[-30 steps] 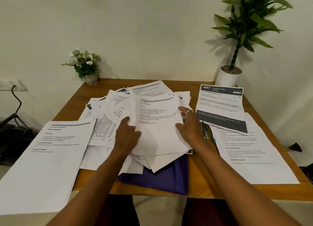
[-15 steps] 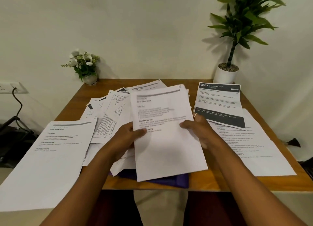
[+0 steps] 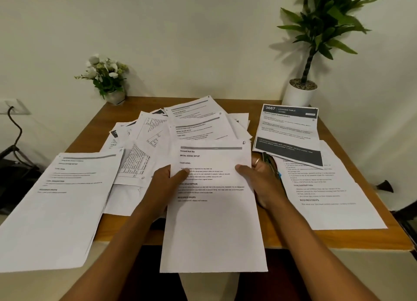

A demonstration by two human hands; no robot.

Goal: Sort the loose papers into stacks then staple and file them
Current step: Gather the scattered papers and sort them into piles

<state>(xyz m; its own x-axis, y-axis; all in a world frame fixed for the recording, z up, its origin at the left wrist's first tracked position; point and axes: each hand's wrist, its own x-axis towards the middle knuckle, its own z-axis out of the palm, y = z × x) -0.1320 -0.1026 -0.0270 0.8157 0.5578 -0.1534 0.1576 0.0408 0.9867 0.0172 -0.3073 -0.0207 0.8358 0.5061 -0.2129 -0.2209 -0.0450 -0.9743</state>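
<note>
the held sheet [image 3: 212, 210] hangs over the near edge of the table [image 3: 282, 237], lifted clear of the loose pile [image 3: 180, 129] at twelve o'clock. the left hand [image 3: 165, 187] pinches its left margin, thumb curled onto the print, fingers hidden beneath. the right hand [image 3: 259, 183] pinches the right margin the same way, a ringed finger showing behind. this looks like the sorting step: read the heading, then match it. the left stack [image 3: 61, 199], with a similar grey-bar layout, lies at nine o'clock. the right stack [image 3: 327, 187], with denser text, lies at three o'clock, and a pen [image 3: 270, 167] is just beside the right hand. best to carry the page flat and square its corners to the matching stack without dragging the pile.
</note>
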